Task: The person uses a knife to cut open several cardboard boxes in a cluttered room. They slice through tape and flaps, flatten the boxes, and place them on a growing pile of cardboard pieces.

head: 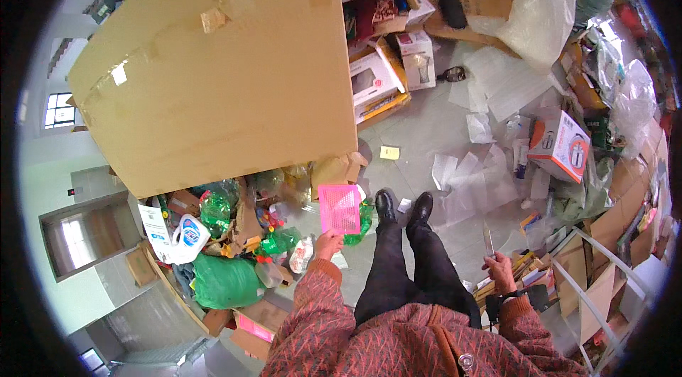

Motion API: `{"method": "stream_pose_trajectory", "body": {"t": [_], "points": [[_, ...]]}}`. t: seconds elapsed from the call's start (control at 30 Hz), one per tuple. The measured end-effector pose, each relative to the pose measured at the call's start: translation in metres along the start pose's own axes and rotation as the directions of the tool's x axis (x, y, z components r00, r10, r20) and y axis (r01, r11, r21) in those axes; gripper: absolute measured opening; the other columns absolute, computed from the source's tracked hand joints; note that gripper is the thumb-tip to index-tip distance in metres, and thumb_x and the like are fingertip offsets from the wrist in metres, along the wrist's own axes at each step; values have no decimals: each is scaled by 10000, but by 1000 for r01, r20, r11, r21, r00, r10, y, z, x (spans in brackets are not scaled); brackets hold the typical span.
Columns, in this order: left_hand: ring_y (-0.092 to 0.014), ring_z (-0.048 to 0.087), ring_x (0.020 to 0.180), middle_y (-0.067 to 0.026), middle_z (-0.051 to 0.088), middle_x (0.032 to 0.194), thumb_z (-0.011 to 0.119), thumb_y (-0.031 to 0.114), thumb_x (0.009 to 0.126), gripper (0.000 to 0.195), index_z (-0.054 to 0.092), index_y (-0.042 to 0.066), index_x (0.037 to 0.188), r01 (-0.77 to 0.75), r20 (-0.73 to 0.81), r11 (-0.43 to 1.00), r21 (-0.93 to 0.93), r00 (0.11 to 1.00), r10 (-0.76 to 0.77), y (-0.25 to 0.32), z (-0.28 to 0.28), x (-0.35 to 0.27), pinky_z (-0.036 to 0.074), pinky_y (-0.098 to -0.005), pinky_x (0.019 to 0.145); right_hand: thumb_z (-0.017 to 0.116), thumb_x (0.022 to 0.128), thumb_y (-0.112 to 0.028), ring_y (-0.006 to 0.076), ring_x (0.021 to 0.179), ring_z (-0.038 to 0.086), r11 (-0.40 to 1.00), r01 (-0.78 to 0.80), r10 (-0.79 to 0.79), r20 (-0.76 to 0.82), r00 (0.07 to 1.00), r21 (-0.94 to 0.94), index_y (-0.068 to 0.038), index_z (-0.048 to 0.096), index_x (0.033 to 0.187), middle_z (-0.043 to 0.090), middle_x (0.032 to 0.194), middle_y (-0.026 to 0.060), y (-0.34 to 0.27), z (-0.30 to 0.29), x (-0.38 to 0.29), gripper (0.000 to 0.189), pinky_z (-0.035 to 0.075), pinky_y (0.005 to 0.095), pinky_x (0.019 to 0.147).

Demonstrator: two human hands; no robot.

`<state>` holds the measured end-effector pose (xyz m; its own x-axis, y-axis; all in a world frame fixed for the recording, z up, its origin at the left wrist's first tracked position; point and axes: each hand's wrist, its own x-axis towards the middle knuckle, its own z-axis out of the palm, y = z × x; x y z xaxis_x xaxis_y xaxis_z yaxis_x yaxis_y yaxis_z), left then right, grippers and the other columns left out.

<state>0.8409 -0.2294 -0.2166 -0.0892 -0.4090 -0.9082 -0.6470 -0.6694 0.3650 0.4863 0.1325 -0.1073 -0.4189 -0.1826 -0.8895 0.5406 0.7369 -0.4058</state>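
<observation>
My left hand (pixel 329 245) grips the lower edge of a flat, bright pink piece (pixel 340 210) with a paler dotted middle; I cannot tell whether it is card or plastic. Just beyond it, green plastic bottles (pixel 284 240) lie among scraps on the floor. In my right hand (pixel 501 271), held low beside my leg, is a knife (pixel 488 242) with its narrow blade pointing away from me. A strap and a dark device (pixel 498 306) are around that wrist. Below the right hand lie flattened cartons and paper.
A huge cardboard box (pixel 229 78) fills the far left. A green stuffed bag (pixel 226 281) and a white detergent jug (pixel 184 241) lie at left. An orange-and-white product box (pixel 559 145) stands among clear plastic sheets (pixel 479 180). A metal frame (pixel 586 275) is at right.
</observation>
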Motion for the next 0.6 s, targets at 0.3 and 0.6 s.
{"method": "stream_pose_trajectory", "body": {"t": [0.3, 0.6], "points": [[-300, 623, 789, -143, 638, 869, 579, 301, 747, 313, 573, 159, 1026, -134, -49, 585, 800, 957, 285, 12, 46, 155, 479, -438, 704, 550, 846, -246, 63, 405, 335, 919, -307, 236, 277, 931, 247, -107, 508, 809, 409, 532, -32, -36, 153, 55, 150, 223, 224, 305], [-337, 592, 891, -202, 606, 897, 527, 146, 773, 451, 438, 149, 1215, -226, 224, -37, 973, 904, 365, 34, 51, 343, 469, -466, 724, 530, 867, -248, 49, 446, 358, 829, -482, 342, 427, 837, 282, -68, 513, 845, 441, 582, -26, -16, 205, 106, 182, 267, 203, 348]]}}
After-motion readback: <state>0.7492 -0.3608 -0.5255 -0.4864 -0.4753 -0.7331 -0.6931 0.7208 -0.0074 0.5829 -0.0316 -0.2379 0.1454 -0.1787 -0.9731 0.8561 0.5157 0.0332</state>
